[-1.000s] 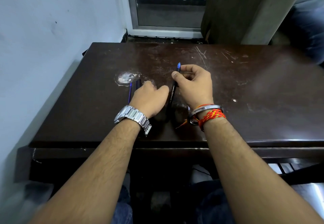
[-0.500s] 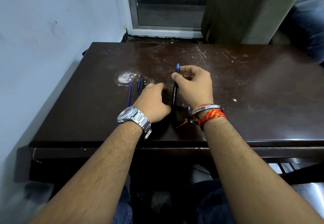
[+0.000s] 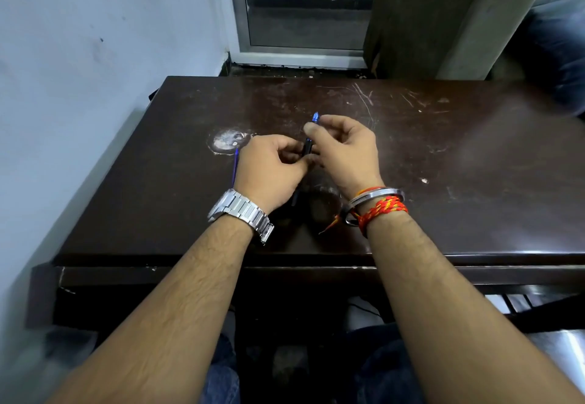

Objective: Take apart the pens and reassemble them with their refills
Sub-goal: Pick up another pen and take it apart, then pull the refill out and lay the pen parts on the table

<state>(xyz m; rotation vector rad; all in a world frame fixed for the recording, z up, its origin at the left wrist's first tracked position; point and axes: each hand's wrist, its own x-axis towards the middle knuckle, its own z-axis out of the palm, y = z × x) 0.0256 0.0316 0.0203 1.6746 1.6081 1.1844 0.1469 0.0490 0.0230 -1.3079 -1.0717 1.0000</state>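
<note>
above the dark table (image 3: 443,182), a black pen (image 3: 307,147) with blue tip is pinched by the right hand (image 3: 345,153) near the tip and gripped lower by the left hand (image 3: 269,169). a loose refill (image 3: 235,166) is left lying beside the left hand. disassembly step judged underway; a twist or pull apart is called for next.

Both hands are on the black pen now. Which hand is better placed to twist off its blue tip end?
Probably the right hand: its fingers already pinch the black pen just below the blue tip. The left hand grips the lower barrel, so it can hold it steady.
</note>
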